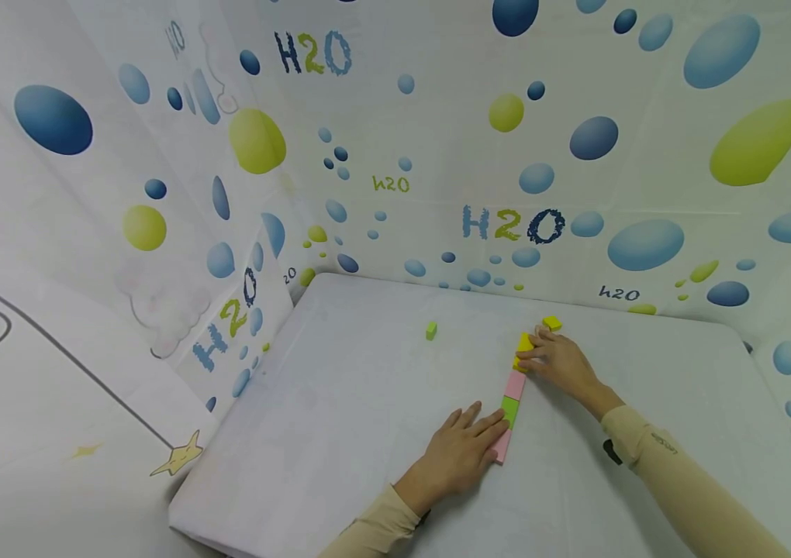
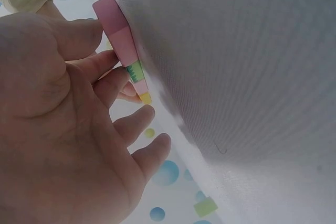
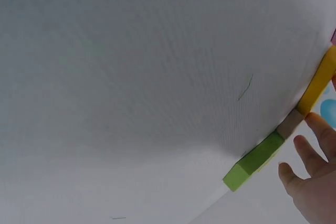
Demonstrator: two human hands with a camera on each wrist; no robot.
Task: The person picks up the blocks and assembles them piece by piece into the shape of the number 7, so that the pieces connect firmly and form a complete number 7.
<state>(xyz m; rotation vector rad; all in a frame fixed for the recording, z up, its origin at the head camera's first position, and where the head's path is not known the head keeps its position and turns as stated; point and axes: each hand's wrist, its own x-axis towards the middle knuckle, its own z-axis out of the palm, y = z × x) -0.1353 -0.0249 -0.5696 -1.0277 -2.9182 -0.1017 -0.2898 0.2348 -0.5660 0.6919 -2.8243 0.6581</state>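
In the head view a slanting row of small blocks lies on the white tabletop: a pink block (image 1: 502, 449) nearest, then a green block (image 1: 510, 412), another pink block (image 1: 516, 384) and a yellow block (image 1: 524, 342). My left hand (image 1: 457, 453) lies along the near end, straight fingertips touching the green and near pink blocks. In the left wrist view its thumb sits by the pink end (image 2: 111, 15). My right hand (image 1: 564, 366) rests its extended fingers on the yellow block. In the right wrist view a brownish block (image 3: 289, 124) and a green block (image 3: 253, 158) adjoin the yellow.
A loose small green block (image 1: 431, 331) stands left of the row's far end. Just past the right hand lies a yellowish block (image 1: 552, 322). The white-covered table (image 1: 340, 372) meets walls (image 1: 437, 170) hung with bubble-printed cloth at its back and left.
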